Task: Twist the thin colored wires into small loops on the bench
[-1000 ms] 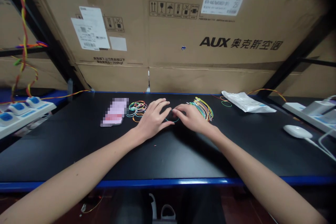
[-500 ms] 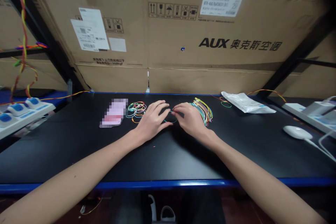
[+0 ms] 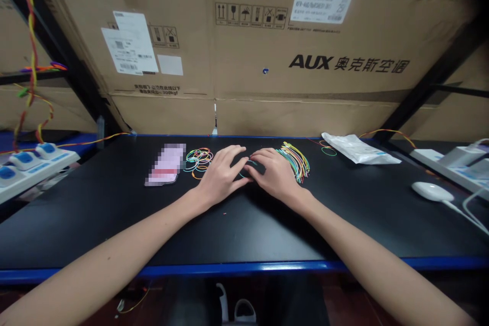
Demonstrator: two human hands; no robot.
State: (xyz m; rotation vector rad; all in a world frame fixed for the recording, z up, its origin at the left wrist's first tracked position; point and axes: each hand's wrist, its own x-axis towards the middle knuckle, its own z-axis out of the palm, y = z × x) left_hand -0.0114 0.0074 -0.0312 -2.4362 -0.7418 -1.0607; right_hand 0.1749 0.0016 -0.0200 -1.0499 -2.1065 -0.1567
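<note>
A thin blue-green wire [image 3: 252, 162] curves in the small gap between my hands, above the black tabletop. My left hand [image 3: 222, 174] has it at the index fingertip, the thumb lower down beside the curve; the exact grip is partly hidden. Opposite, my right hand [image 3: 278, 172] has its thumb and index finger apart around the wire, with no clear pinch. Coiled coloured wires [image 3: 198, 159] lie just left of my left hand. A bundle of straight, many-coloured wires [image 3: 297, 160] sits behind my right hand, which partly covers it.
A pixelated phone [image 3: 165, 165] lies left of the coils. Toward the right are a white plastic bag [image 3: 359, 148], a green wire loop [image 3: 329, 151] and a white mouse-shaped device [image 3: 432, 192]. Power strips [image 3: 42, 163] flank the table; a cardboard wall [image 3: 252, 81] stands behind.
My right thumb and index finger were pinched together at the wire and have spread apart, the thumb moving down and left. My left hand has stayed nearly still.
</note>
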